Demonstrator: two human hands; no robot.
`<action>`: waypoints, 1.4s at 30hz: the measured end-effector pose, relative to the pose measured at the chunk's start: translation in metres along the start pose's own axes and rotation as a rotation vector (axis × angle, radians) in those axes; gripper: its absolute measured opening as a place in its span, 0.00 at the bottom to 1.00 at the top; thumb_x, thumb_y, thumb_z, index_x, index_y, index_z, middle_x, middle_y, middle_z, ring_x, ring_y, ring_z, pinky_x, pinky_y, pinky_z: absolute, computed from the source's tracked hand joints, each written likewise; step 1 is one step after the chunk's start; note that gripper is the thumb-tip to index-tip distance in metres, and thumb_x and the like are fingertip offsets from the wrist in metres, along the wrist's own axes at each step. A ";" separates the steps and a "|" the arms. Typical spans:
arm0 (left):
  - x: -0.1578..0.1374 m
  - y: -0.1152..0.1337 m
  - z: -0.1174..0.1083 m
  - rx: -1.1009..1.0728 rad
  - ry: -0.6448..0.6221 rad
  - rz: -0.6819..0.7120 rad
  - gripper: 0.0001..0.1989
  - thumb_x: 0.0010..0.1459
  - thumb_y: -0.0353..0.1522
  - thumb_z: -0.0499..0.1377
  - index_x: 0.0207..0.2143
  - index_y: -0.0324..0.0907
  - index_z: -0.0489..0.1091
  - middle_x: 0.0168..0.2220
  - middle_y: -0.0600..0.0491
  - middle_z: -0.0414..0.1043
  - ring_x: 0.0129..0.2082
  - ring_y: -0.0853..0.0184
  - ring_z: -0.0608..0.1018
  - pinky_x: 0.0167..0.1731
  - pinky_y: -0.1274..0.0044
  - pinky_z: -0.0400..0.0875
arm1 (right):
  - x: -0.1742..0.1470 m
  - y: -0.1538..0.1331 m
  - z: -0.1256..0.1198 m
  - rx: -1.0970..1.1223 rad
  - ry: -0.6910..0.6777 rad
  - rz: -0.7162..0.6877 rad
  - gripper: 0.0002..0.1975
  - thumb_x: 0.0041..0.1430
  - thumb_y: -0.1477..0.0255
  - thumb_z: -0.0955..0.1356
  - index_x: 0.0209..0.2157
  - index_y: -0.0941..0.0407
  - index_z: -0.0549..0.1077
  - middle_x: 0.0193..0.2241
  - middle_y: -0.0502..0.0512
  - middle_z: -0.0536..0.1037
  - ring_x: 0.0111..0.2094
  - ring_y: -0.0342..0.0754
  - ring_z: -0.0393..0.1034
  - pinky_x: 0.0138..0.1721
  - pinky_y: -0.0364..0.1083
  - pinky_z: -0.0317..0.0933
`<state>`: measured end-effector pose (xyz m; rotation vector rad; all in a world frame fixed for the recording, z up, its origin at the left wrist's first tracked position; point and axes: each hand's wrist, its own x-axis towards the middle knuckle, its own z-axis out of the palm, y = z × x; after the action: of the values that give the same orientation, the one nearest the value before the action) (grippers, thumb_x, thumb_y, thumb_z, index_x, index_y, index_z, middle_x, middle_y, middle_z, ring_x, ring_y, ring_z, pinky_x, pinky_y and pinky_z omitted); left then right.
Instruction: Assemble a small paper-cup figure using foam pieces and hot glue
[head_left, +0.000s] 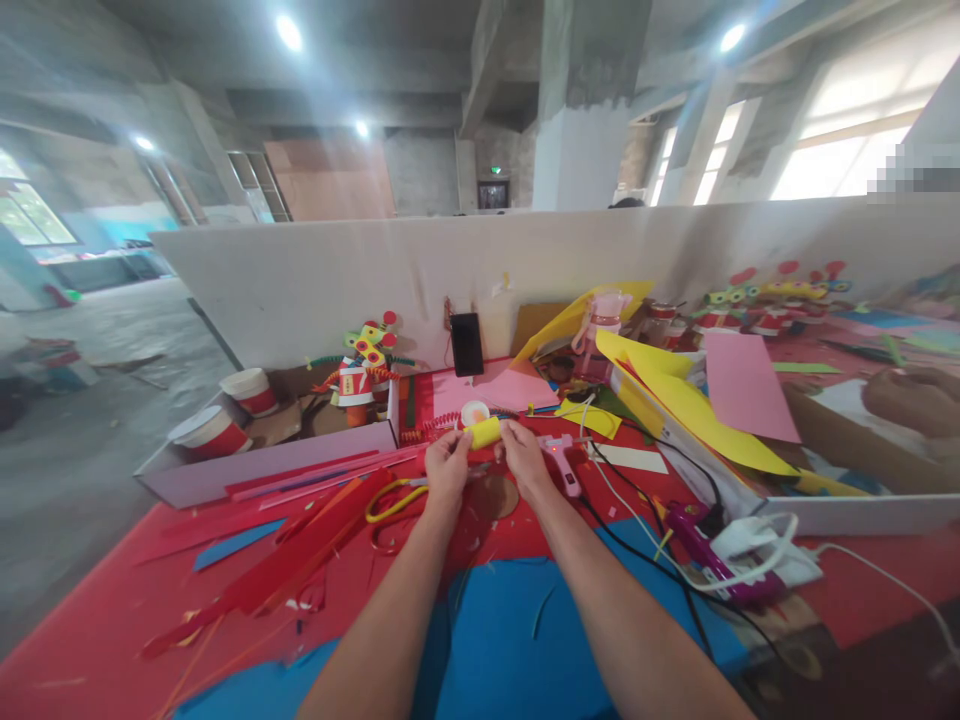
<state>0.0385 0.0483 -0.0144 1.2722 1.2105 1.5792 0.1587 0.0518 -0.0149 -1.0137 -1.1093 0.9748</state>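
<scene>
While my left fingers and right fingers pinch a yellow roll near frame centre, yellow-handled scissors lie lower left on the red surface.

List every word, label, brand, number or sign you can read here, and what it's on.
None can be read.
Green lit sign at the back: too small.
White label on the paper-cup figure: marks too small.
Purple power strip: any lettering too blurred.
Yellow roll: no text visible.
</scene>
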 end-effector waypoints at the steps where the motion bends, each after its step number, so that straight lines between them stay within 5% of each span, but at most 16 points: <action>1: 0.000 0.001 0.000 -0.003 0.009 0.000 0.13 0.46 0.41 0.61 0.23 0.38 0.72 0.19 0.57 0.65 0.21 0.73 0.65 0.24 0.80 0.58 | 0.000 -0.001 0.000 0.004 0.010 -0.003 0.19 0.54 0.54 0.62 0.23 0.55 0.66 0.12 0.44 0.62 0.15 0.41 0.56 0.18 0.41 0.50; 8: -0.003 0.005 0.003 -0.049 -0.022 -0.018 0.12 0.44 0.39 0.62 0.23 0.38 0.73 0.19 0.57 0.67 0.22 0.72 0.67 0.25 0.80 0.61 | 0.002 0.004 0.000 -0.192 -0.016 -0.106 0.14 0.46 0.60 0.70 0.28 0.56 0.70 0.26 0.50 0.75 0.26 0.45 0.67 0.29 0.42 0.60; 19: -0.003 0.011 0.002 -0.014 0.007 -0.020 0.12 0.43 0.38 0.63 0.19 0.39 0.71 0.16 0.59 0.63 0.18 0.75 0.62 0.21 0.81 0.55 | 0.002 0.001 -0.006 -0.127 -0.069 -0.011 0.18 0.54 0.56 0.61 0.21 0.55 0.65 0.12 0.45 0.62 0.16 0.42 0.55 0.19 0.41 0.49; 27: -0.003 0.015 0.002 -0.001 0.008 -0.022 0.13 0.41 0.39 0.63 0.16 0.39 0.69 0.15 0.58 0.62 0.18 0.75 0.61 0.21 0.81 0.54 | 0.002 0.002 -0.003 -0.174 -0.017 -0.093 0.13 0.47 0.59 0.69 0.26 0.55 0.70 0.19 0.48 0.71 0.22 0.44 0.64 0.24 0.41 0.55; 31: -0.003 0.014 0.003 -0.010 0.008 -0.032 0.13 0.40 0.40 0.63 0.16 0.39 0.69 0.15 0.58 0.62 0.18 0.75 0.61 0.20 0.81 0.53 | 0.005 0.004 -0.007 -0.240 -0.009 -0.085 0.12 0.51 0.61 0.65 0.24 0.54 0.70 0.15 0.46 0.67 0.20 0.44 0.61 0.22 0.42 0.53; 42: -0.003 0.017 0.003 -0.030 0.033 -0.054 0.14 0.40 0.41 0.63 0.17 0.39 0.69 0.15 0.59 0.60 0.18 0.75 0.59 0.21 0.81 0.52 | 0.002 -0.005 -0.009 -0.090 0.003 0.017 0.23 0.52 0.49 0.62 0.25 0.56 0.70 0.13 0.46 0.65 0.15 0.42 0.58 0.19 0.41 0.49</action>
<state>0.0422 0.0418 0.0011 1.1887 1.2268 1.5797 0.1682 0.0511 -0.0112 -1.0982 -1.1527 0.9435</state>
